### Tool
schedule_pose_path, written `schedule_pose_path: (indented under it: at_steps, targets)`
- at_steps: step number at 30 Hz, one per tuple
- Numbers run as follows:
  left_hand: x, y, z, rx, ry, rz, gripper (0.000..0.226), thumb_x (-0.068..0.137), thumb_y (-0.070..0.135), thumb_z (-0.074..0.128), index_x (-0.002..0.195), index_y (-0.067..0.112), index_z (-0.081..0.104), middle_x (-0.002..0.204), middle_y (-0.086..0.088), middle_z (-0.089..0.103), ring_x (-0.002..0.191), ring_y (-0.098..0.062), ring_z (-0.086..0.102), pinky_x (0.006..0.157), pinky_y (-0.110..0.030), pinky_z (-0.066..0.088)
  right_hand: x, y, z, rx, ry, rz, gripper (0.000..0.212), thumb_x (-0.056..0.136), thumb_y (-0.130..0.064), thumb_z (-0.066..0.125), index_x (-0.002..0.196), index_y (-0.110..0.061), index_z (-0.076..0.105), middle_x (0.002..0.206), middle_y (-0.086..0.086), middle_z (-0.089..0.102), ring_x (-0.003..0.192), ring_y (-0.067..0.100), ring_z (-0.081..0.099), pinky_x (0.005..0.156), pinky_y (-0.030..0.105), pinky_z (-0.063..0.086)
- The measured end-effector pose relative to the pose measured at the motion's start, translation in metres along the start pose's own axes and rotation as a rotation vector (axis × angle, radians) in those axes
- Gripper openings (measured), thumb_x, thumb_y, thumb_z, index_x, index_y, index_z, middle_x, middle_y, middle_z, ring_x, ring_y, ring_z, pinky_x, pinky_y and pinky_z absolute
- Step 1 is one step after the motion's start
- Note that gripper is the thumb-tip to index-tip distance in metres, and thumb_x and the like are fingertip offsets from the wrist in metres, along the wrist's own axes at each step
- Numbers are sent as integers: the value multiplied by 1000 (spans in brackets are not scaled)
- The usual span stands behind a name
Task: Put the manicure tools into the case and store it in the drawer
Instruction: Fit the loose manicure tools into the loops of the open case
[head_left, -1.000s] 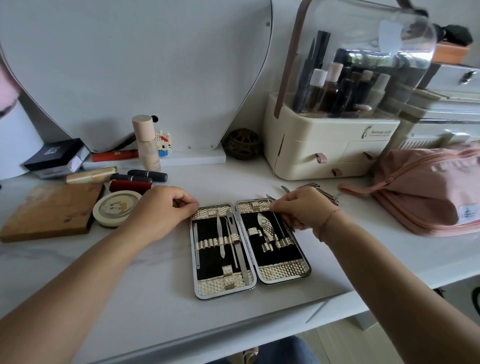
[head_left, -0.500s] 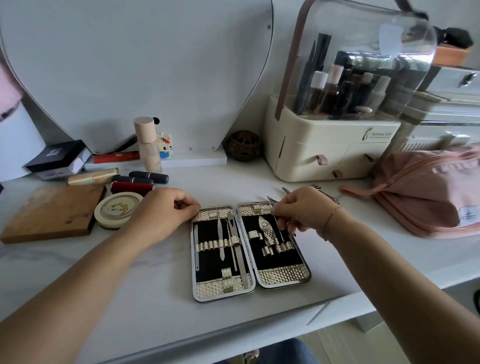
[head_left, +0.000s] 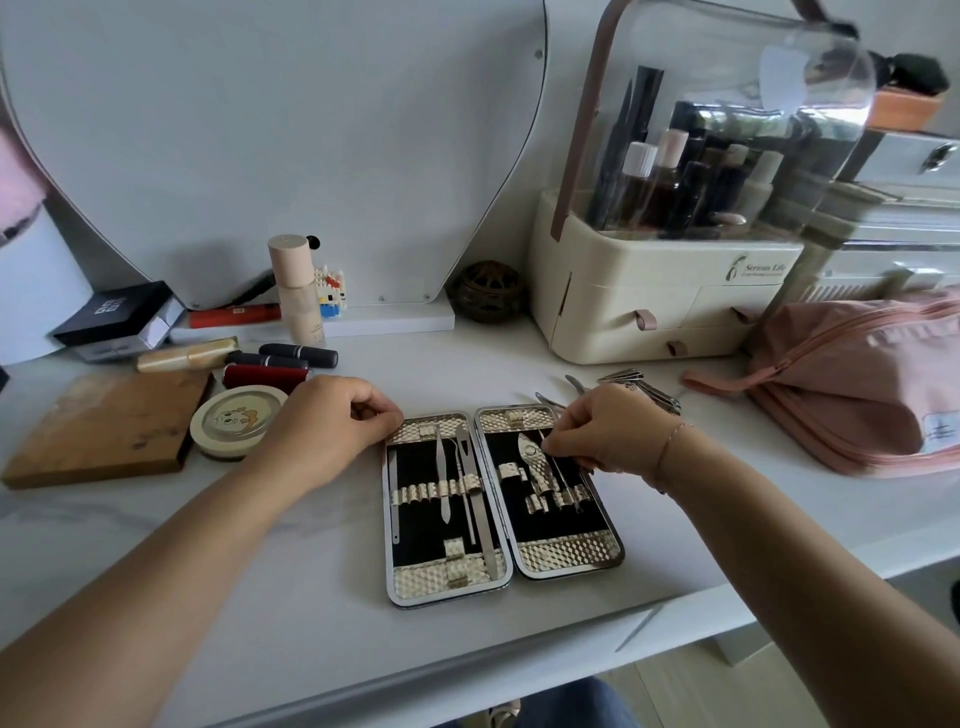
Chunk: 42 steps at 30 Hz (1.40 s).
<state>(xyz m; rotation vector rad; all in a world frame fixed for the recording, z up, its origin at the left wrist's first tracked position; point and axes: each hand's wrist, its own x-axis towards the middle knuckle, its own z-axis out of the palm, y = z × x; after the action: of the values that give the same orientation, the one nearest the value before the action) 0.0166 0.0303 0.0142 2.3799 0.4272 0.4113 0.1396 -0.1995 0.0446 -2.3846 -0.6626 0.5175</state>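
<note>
The manicure case (head_left: 566, 558) lies open flat on the white tabletop, black lining with gold straps. Its left half holds several slim steel tools (head_left: 442, 480); its right half holds a nipper (head_left: 537, 465). My right hand (head_left: 602, 428) hovers over the right half's upper edge, fingers pinched on a thin steel tool (head_left: 563, 480) whose tip sits among the straps. My left hand (head_left: 332, 423) rests fisted against the case's top left corner. More loose tools (head_left: 636, 387) lie on the table just behind my right hand.
A cream cosmetic organiser (head_left: 654, 296) with small drawers stands behind the case. A pink pouch (head_left: 857, 379) lies at the right. Lipsticks (head_left: 296, 356), a round tin (head_left: 236, 418), a wooden board (head_left: 104, 428) and a bottle (head_left: 296, 288) crowd the left. The table edge runs close below the case.
My right hand has moved slightly down over the right half of the case, sliding the thin tool further into the straps. My left hand stays in place.
</note>
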Motion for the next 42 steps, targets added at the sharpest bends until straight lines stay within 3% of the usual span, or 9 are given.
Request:
schedule_pose_path:
  at_steps: [5,16,20,22,25,30,34,38,42]
  targets:
    - [0,2,-1,10,-7,-8,5,78,26,72,74,29,72,73,15,68,71,2,60,59,-15,39,-12,-1,1,-107,37,-41,21,74,-23,71,54,-18,64,42,-8,51,36,3,40,40,11,35]
    - [-1,2,-1,20,6,-20,8,76,28,74,69,30,71,69,15,68,70,0,60,59,-19,40,-26,5,6,-266,123,-138,22,75,-28,70,55,-25,60,45,-8,49,41,-4,47,42,9,33]
    - [0,1,0,5,10,-26,5,75,28,75,73,25,73,71,12,69,72,-4,62,64,-23,46,-12,28,-21,-83,413,-99,18,75,-25,71,58,-24,64,45,-8,53,48,5,49,57,22,36]
    - [-1,0,1,8,15,-30,5,75,28,75,73,24,72,71,12,69,71,-3,61,61,-19,43,-2,40,-33,-113,502,-35,15,75,-22,69,62,-26,65,56,-8,59,63,12,56,64,24,39]
    - [-1,0,1,10,15,-33,7,75,28,76,70,28,70,69,13,67,69,-1,60,58,-17,38,9,50,-35,-197,459,24,4,73,-21,71,70,-19,70,72,2,67,79,22,61,70,26,43]
    - [-1,0,0,19,5,-29,9,75,28,75,69,31,69,69,13,67,67,-2,60,57,-18,37,16,50,-30,-225,434,44,15,72,-29,76,65,-22,64,69,-1,60,78,19,56,69,23,38]
    - [0,-2,0,18,7,-31,8,75,29,75,69,31,70,69,11,68,68,-4,61,59,-20,42,18,47,-30,-240,436,61,11,74,-24,74,67,-20,67,62,-8,54,77,18,53,69,23,38]
    - [1,-3,1,15,8,-34,6,75,29,75,70,29,71,69,11,69,68,-5,62,61,-22,45,20,46,-31,-284,445,62,12,76,-17,67,64,-21,68,69,1,64,81,20,57,70,26,45]
    - [1,-3,1,8,10,-33,6,75,28,75,71,27,71,69,10,69,68,-6,62,61,-22,45,23,49,-31,-275,469,67,5,74,-23,68,71,-23,63,75,-3,58,83,19,53,68,26,40]
